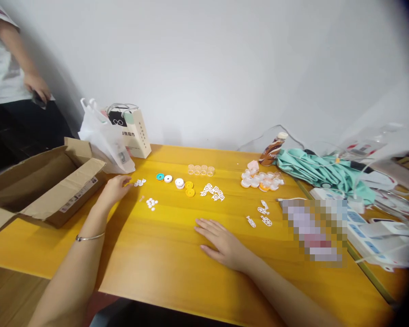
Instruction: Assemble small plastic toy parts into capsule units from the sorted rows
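Observation:
My left hand (115, 189) reaches out over the yellow table (157, 254), its fingertips close to a small cluster of white pieces (139, 182); it holds nothing that I can see. My right hand (221, 243) lies flat, palm down, fingers spread on the bare tabletop. More small white discs (152, 203) lie between the hands. Further back lie a teal ring (160, 176), white rings (173, 180), yellow rings (190, 189) and white perforated pieces (213, 192). Right of my right hand lie three white perforated pieces (261, 214).
An open cardboard box (44, 190) sits at the left edge. A white plastic bag (104, 141) and carton (138, 134) stand at the back. Clear cups (201, 170), round capsules (261, 180), a bottle (272, 150), green cloth (316, 168) and packages crowd the right. Another person (7, 68) stands far left.

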